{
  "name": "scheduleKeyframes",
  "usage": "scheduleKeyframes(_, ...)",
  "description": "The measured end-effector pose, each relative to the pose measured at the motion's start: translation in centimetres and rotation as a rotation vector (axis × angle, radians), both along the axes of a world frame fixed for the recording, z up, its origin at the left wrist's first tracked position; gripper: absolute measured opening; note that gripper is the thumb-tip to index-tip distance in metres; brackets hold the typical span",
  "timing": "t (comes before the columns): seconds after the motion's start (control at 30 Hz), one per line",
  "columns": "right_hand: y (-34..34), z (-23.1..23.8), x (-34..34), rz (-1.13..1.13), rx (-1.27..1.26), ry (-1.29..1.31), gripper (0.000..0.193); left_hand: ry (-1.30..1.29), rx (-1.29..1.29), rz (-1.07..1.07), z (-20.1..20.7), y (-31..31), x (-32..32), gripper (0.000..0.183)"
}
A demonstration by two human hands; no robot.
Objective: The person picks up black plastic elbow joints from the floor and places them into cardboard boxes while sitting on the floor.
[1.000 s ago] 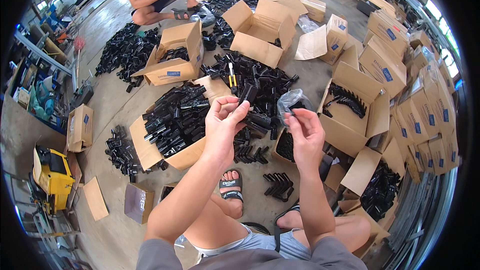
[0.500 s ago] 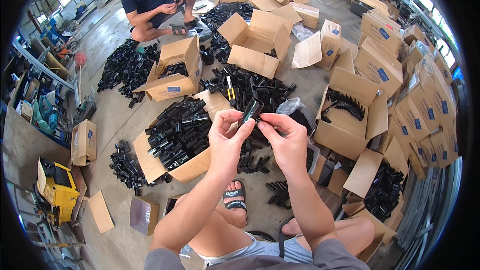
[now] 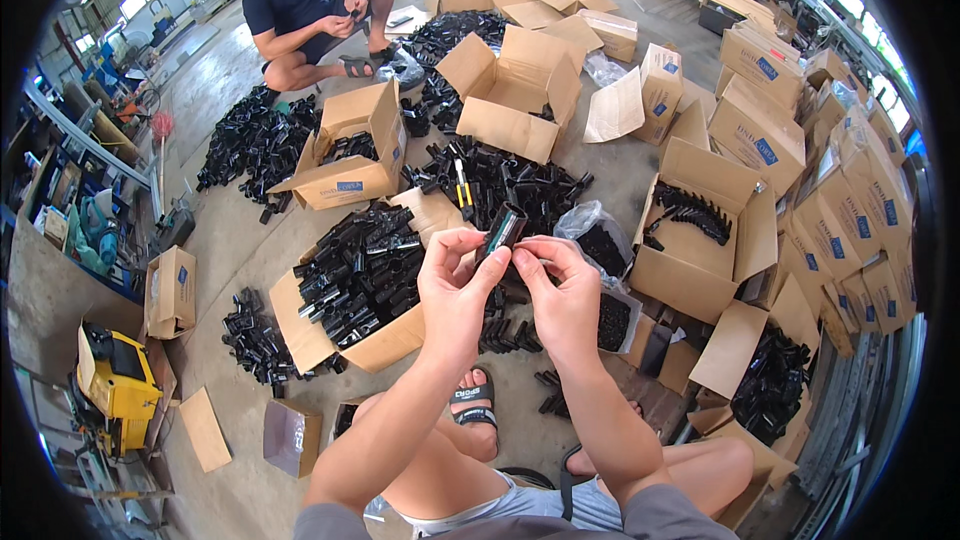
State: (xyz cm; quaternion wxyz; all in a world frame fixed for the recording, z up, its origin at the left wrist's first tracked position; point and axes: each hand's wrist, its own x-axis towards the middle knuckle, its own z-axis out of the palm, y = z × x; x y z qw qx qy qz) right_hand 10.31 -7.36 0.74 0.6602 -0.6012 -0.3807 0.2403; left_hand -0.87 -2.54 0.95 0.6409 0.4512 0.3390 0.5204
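In front of me, my left hand (image 3: 457,275) grips a short black tubular fitting (image 3: 507,227), its open end tilted up and away. My right hand (image 3: 556,285) pinches at the fitting's right side with thumb and forefinger; whatever sits between those fingertips is too small to make out. Just beyond lies a heap of black fittings (image 3: 520,180) with a yellow-handled tool (image 3: 462,190) on it. To the left, an open carton (image 3: 388,342) is piled with more black fittings (image 3: 365,265). A plastic bag of small black parts (image 3: 608,245) sits right of my hands.
Another person (image 3: 300,15) squats at the far left, handling a small part. Open cartons (image 3: 518,120) stand among the heaps, and stacked cartons (image 3: 760,135) line the right. A carton (image 3: 690,275) holds a row of black fittings. A yellow machine (image 3: 118,390) stands at the left.
The fitting has turned slightly in my left hand, showing a greenish sheen on its side. My right hand has shifted a little left and down, with its fingers drawn closer together.
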Motion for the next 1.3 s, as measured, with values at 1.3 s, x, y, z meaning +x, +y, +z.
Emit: scheduleKeyframes(1.3,-0.4,-0.8,0.0,0.034,0.213,0.021,0.013,-0.010,0.098,-0.048,1.2,-0.7,0.2,0.029)
